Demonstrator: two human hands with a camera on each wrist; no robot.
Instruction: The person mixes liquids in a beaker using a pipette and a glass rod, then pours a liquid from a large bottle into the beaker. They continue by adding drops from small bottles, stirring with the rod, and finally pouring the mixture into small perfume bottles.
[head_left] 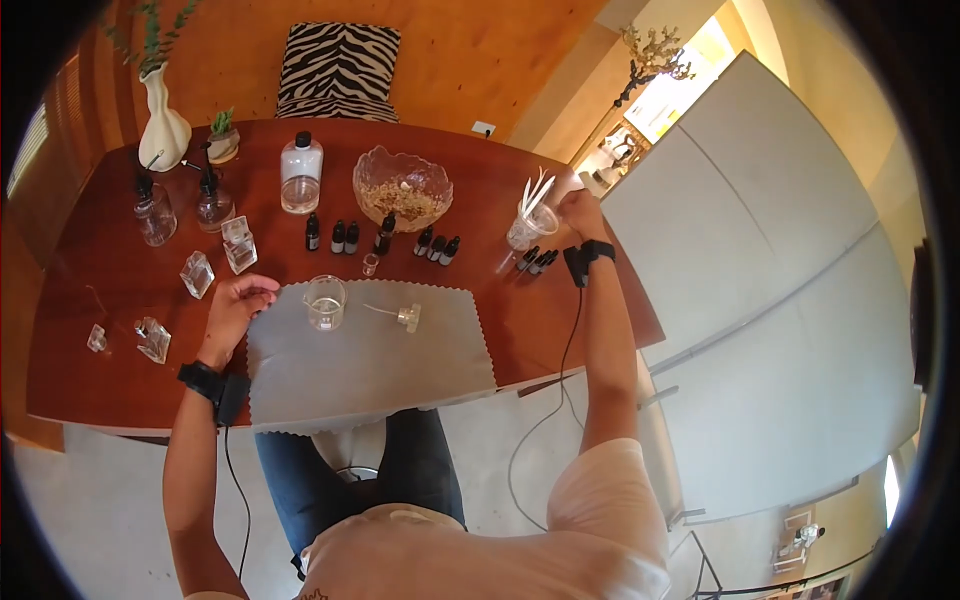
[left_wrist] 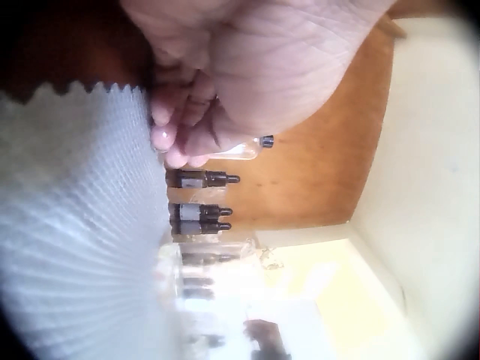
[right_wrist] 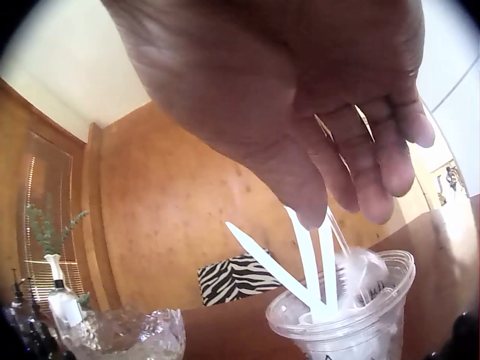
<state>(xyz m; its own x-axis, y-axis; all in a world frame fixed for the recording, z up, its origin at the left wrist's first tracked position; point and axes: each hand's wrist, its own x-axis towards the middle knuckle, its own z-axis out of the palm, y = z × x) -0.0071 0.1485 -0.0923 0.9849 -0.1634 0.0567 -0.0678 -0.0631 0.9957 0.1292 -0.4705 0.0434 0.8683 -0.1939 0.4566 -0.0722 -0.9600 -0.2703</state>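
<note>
My left hand [head_left: 238,305] rests at the upper left corner of the grey mat [head_left: 370,360], fingers loosely bent and holding nothing. On that mat stand a glass beaker [head_left: 325,303] and a clear stopper with a thin tube [head_left: 409,317]. My right hand [head_left: 582,215] is beside the plastic cup [head_left: 530,228] at the table's right. In the right wrist view the hand [right_wrist: 315,112] hangs over the cup [right_wrist: 337,322], its fingers extended; the thumb tip overlaps the white strips [right_wrist: 277,266] standing in it, and touching cannot be told.
Small dark dropper bottles [head_left: 345,238] stand in a row behind the mat, with a glass bowl [head_left: 402,190] and a white-labelled bottle [head_left: 301,175] farther back. Glass bottles [head_left: 197,274] stand to the left, near a white vase [head_left: 163,125]. A cable hangs from each wrist.
</note>
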